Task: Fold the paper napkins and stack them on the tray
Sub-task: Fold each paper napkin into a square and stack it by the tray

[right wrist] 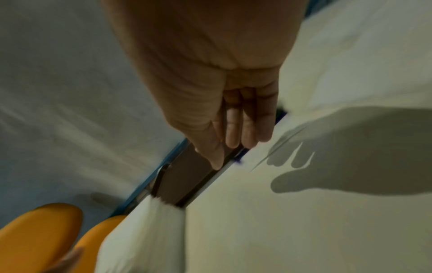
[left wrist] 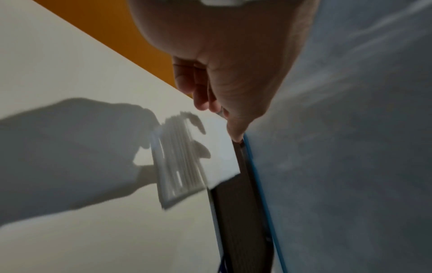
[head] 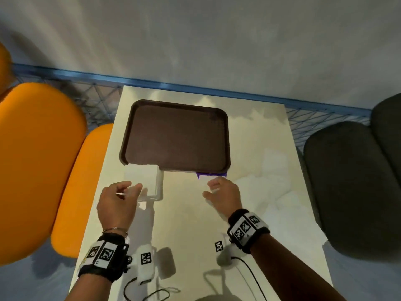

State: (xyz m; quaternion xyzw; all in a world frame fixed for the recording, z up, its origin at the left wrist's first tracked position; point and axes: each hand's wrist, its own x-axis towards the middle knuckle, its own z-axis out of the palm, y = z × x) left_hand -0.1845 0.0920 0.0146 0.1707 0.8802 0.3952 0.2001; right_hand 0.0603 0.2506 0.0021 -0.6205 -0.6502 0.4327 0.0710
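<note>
An empty brown tray (head: 178, 135) lies at the far middle of the white table (head: 191, 224). A stack of white napkins (head: 145, 177) sits against the tray's near left corner, and it also shows as blurred layers in the left wrist view (left wrist: 180, 166). My left hand (head: 130, 187) is at the stack's near edge, with thumb and fingers pinching a thin white napkin edge (left wrist: 219, 113). My right hand (head: 211, 187) hovers with straight fingers (right wrist: 233, 133) just before the tray's near rim (right wrist: 180, 182). It is over a purple-edged white packet (head: 211, 175) and holds nothing.
Loose crumpled white napkins (head: 267, 179) spread over the table's right side. Orange seats (head: 39, 148) stand to the left and dark grey seats (head: 347, 181) to the right. A blue rail (head: 195, 88) runs along the wall. Cables (head: 249, 270) trail across the near table edge.
</note>
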